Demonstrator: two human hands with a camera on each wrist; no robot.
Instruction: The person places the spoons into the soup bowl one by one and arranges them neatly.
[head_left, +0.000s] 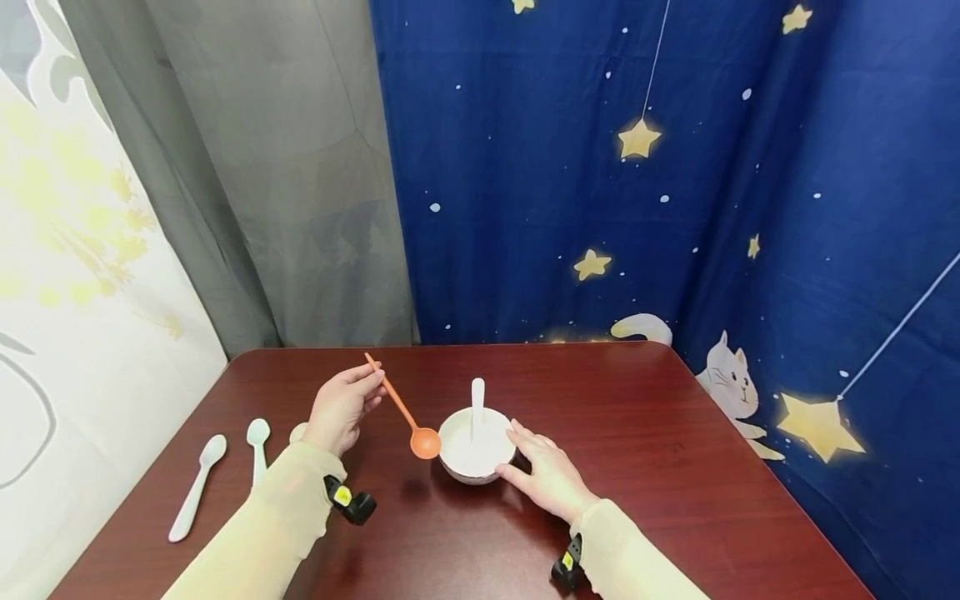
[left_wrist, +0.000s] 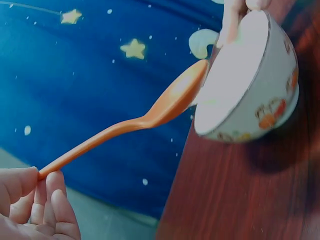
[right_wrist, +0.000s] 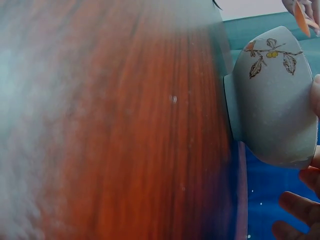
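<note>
Head view: the person's left hand [head_left: 342,410] pinches an orange spoon [head_left: 406,414] near the end of its thin handle, b/w thumb & fingers. The spoon slants down to the right, held up off the brown table [head_left: 660,450], its head right by the left rim of a white bowl [head_left: 480,457]; can't tell if they touch. The bowl sits abt. mid-table, base down, w/ a white spoon [head_left: 477,398] in it, handle sticking up toward the far side. The right hand [head_left: 547,475] is at the bowl's right edge, fingers fairly straight & spread, tips at the rim, thumb on the near side. Off left lies a pale spoon [head_left: 198,487], head to the far side; just right of it a mint spoon [head_left: 258,432], its near end hidden by the left sleeve [head_left: 281,508]. A pale round thing [head_left: 298,432] peeks out behind the left wrist, too covered to ID. Far side: grey curtain [head_left: 292,167] on the left, blue curtain [head_left: 525,167] w/ yellow stars on the right. L wrist view: thumb & fingertips hold the orange handle's end, and its head overlaps the bowl's rim; fruit-like orange & red prints on the bowl's outer wall. R wrist view: leafy twig print on the bowl; right hand partly cut off, some fingers at the rim, others stretched apart.
</note>
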